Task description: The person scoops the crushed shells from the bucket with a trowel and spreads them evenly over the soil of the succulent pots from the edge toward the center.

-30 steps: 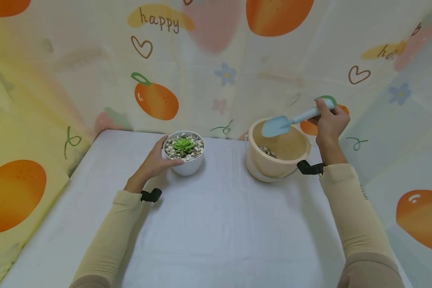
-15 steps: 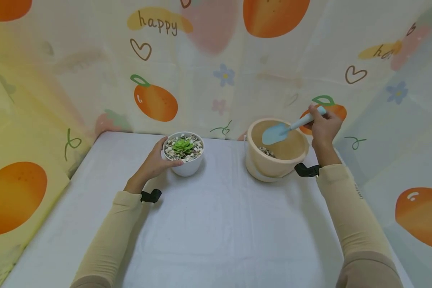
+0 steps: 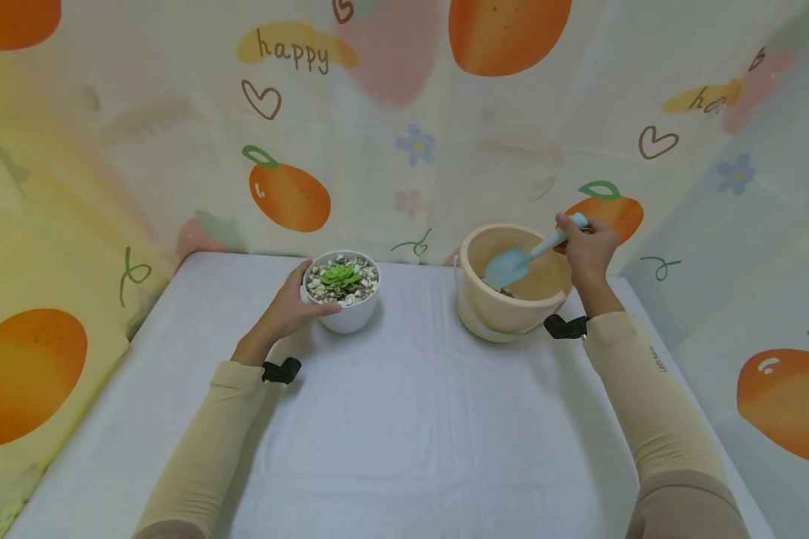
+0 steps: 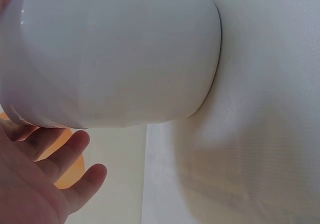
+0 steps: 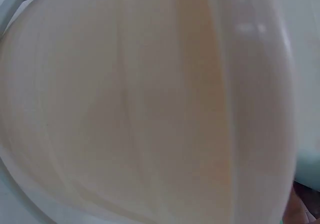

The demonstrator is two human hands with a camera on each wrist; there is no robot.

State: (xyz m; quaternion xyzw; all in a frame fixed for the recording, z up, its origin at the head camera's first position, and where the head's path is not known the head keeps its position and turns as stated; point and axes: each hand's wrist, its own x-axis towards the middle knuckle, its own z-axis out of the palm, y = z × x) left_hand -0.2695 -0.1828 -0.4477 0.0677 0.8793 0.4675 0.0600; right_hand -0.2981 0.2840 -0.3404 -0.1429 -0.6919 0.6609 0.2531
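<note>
A white flowerpot stands on the table at centre left in the head view, holding a green succulent amid pale pebbles. My left hand grips its left side, thumb across the front near the rim; in the left wrist view several fingertips show beside the pot wall. At right, my right hand grips the handle of a light blue trowel. Its blade slants down inside a cream bucket, over some pebbles. The bucket's wall fills most of the right wrist view.
A white cloth covers the table. Behind and at both sides hangs a fruit-print curtain, close to the table's back edge. The bucket's thin handle hangs down against its side.
My right hand has moved down and left, bringing the trowel blade from over the bucket's opening deeper inside, towards the pebbles. The left hand keeps its hold on the flowerpot.
</note>
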